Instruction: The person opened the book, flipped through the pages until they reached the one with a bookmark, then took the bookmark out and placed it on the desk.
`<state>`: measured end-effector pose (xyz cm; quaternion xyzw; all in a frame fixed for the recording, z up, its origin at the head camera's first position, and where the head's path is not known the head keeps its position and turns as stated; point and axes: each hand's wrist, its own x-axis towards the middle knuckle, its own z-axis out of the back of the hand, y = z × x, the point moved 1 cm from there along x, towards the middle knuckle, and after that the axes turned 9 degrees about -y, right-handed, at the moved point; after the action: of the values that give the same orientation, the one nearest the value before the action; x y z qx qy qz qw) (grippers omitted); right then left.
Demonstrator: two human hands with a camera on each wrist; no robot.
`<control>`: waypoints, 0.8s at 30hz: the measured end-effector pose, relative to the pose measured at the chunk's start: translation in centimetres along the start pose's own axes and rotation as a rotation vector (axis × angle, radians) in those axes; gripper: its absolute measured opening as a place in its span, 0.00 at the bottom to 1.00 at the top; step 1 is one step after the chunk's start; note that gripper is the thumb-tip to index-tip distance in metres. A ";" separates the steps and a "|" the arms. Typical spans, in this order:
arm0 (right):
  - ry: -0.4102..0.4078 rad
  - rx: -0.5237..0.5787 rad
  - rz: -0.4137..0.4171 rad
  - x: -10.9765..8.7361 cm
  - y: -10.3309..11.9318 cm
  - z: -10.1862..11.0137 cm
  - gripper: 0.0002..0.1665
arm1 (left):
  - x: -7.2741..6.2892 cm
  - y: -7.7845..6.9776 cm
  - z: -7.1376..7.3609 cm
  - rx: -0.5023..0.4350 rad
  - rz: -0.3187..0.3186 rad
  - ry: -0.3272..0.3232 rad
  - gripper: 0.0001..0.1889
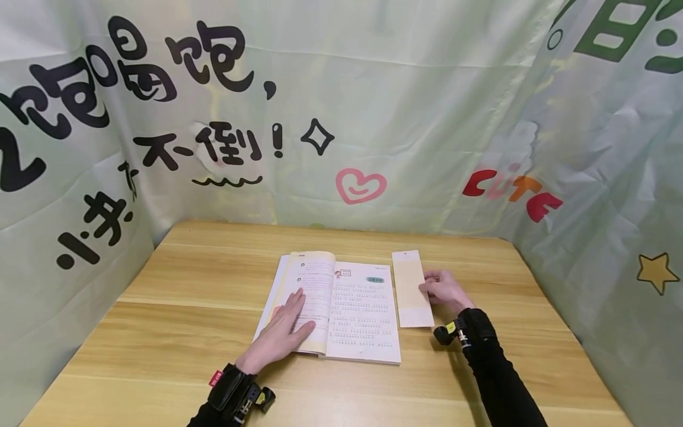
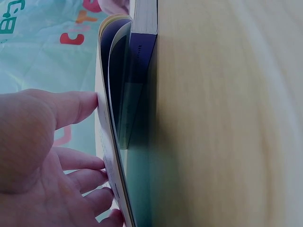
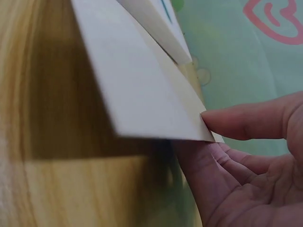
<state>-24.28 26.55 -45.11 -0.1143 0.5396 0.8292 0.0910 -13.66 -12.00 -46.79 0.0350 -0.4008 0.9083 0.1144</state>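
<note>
An open book [image 1: 363, 314] with printed pages lies on the wooden table. My left hand [image 1: 283, 332] rests on its left page, fingers extended; in the left wrist view the fingertips [image 2: 97, 175] touch the page, which bows up above the thicker block of pages. Just right of the book is a long pale card [image 1: 411, 290] like a bookmark, cream in the middle with white ends and a small hole at the top. My right hand [image 1: 445, 290] pinches the card's right edge between thumb and fingers; the right wrist view shows the card tilted, with its shadow on the wood.
The wooden table [image 1: 187, 308] extends around the book on all sides. A pale green cloth [image 1: 416, 118] with printed characters, a pink heart and a star hangs behind and at both sides. Each wrist wears a black band with a small camera [image 1: 445, 333].
</note>
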 end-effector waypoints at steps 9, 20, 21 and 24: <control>-0.037 -0.071 0.012 -0.3 -0.1 -0.2 0.33 | 0.0 0.0 0.0 -0.002 -0.005 0.000 0.36; -0.123 -0.215 0.066 -2.1 1.0 0.3 0.34 | 0.0 -0.1 0.1 0.002 -0.003 0.010 0.37; -0.133 -0.230 0.070 -2.2 0.9 0.3 0.34 | 0.0 -0.1 0.1 0.004 -0.004 0.010 0.37; -0.157 -0.279 0.112 -2.7 0.8 0.3 0.33 | 0.1 -0.1 0.2 0.006 -0.006 0.010 0.37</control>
<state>-21.97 26.47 -43.50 -0.0303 0.4158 0.9063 0.0699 -13.69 -12.05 -46.61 0.0321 -0.3974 0.9093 0.1190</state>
